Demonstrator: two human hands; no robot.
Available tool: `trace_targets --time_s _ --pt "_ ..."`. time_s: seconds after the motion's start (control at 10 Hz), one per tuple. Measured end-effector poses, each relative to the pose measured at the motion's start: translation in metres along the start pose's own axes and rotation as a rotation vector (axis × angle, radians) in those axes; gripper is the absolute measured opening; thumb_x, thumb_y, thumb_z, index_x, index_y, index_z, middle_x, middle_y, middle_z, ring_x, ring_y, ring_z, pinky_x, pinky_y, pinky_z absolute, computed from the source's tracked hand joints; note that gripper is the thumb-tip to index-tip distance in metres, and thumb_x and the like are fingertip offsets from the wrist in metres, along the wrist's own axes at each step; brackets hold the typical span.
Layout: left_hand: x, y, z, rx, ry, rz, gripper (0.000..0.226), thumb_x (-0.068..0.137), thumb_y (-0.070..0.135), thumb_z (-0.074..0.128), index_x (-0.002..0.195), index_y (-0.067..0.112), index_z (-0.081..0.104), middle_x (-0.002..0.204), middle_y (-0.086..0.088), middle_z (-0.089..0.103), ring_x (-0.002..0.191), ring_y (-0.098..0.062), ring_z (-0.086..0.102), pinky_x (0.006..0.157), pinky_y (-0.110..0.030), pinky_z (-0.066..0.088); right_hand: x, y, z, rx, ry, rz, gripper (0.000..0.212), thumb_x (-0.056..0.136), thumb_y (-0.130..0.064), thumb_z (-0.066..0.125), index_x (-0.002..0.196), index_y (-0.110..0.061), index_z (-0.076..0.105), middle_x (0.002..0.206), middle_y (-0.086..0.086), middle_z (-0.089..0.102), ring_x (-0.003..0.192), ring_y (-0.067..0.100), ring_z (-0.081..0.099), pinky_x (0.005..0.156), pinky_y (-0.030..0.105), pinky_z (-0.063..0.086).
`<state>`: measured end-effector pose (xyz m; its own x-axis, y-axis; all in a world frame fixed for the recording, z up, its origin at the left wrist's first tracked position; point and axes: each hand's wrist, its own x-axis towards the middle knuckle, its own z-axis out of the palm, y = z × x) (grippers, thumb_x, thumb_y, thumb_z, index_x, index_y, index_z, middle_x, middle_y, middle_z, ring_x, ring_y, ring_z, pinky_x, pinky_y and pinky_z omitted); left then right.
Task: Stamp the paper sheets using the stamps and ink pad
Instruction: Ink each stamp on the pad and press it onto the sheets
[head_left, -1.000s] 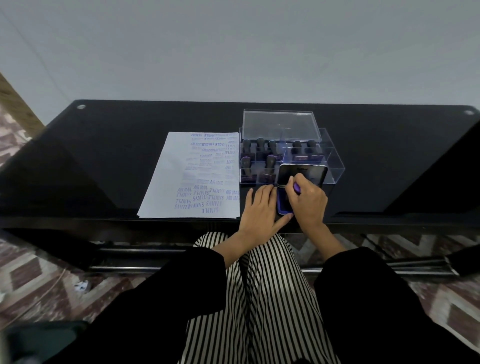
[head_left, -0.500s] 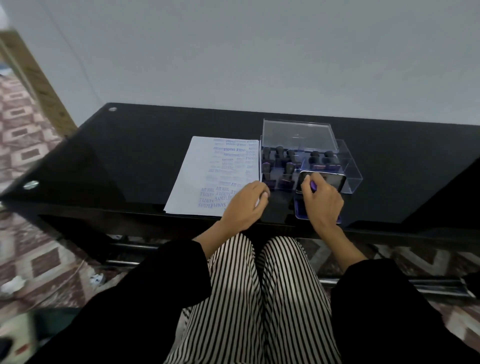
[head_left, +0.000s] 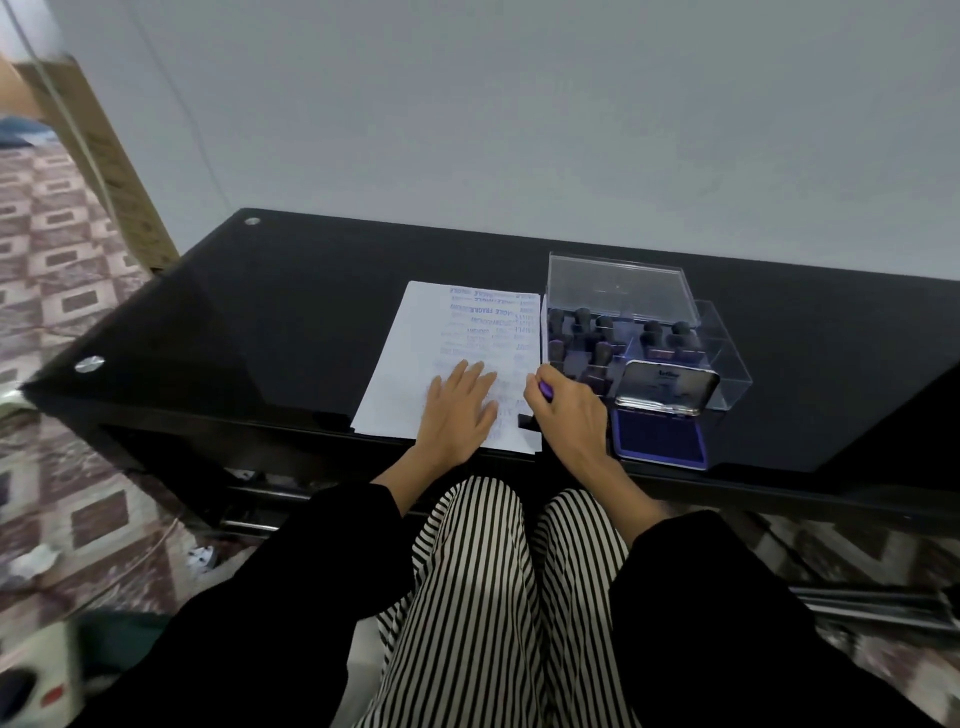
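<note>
A white paper sheet (head_left: 415, 353) covered with blue stamp marks lies on the black glass table (head_left: 260, 322). My left hand (head_left: 460, 410) lies flat on the sheet's near part, fingers spread. My right hand (head_left: 569, 415) grips a purple-topped stamp (head_left: 545, 388) and holds it down at the sheet's near right edge. To the right, the ink pad (head_left: 657, 439) stands open with its blue pad bare and its metal lid raised. Behind it, a clear plastic box (head_left: 623, 332) holds several dark stamps.
The table's front edge runs just under my wrists, with my striped trousers below it. A patterned tile floor lies to the left, and a wooden door frame (head_left: 104, 166) stands at the far left. The grey wall rises behind the table.
My right hand moved left with the stamp, from the ink pad to the sheet's near right edge. My left hand slid from beside the pad onto the paper. The view turned left.
</note>
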<state>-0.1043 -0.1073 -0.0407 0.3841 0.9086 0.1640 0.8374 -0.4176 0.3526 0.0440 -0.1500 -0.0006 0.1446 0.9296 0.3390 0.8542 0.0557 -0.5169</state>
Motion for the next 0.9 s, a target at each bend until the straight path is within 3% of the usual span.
trace_targets --time_s 0.1,0.5,0.8,0.9 --pt "-0.002 0.001 0.003 0.074 -0.041 -0.017 0.05 0.102 0.033 0.024 0.149 0.017 0.019 0.158 -0.001 0.012 0.146 -0.018 0.002 0.116 -0.042 -0.001 0.003 0.0 0.004 -0.015 -0.012 0.006 0.029 0.095 -0.025 0.047 0.068 -0.013 0.041 0.057 0.004 0.047 0.054 0.018 0.046 0.049 0.028 0.029" --pt "-0.002 0.003 0.003 0.104 -0.09 -0.028 0.051 0.103 0.034 0.02 0.15 0.017 0.013 0.159 -0.002 0.006 0.146 -0.017 -0.001 0.116 -0.042 -0.003 0.004 -0.004 0.02 -0.139 -0.002 -0.105 0.029 0.094 -0.023 0.048 0.067 -0.014 0.039 0.054 0.0 0.041 0.048 0.016 0.039 0.041 0.024 0.021" --pt "-0.003 0.004 0.004 0.13 -0.075 -0.024 0.05 0.102 0.033 0.019 0.15 0.017 0.014 0.158 -0.003 0.008 0.146 -0.018 0.001 0.117 -0.043 -0.002 0.001 0.0 0.033 -0.085 0.169 -0.169 0.033 0.084 -0.015 0.058 0.061 -0.017 0.036 0.046 -0.003 0.033 0.039 0.013 0.031 0.037 0.021 0.023" --pt "-0.003 0.004 0.004 0.127 -0.073 -0.022 0.05 0.102 0.033 0.019 0.15 0.017 0.014 0.158 -0.003 0.009 0.146 -0.018 0.001 0.117 -0.043 -0.001 0.0 0.003 0.037 -0.091 0.249 -0.188 0.029 0.084 -0.02 0.053 0.058 -0.013 0.043 0.042 -0.001 0.037 0.036 0.011 0.031 0.034 0.023 0.027"
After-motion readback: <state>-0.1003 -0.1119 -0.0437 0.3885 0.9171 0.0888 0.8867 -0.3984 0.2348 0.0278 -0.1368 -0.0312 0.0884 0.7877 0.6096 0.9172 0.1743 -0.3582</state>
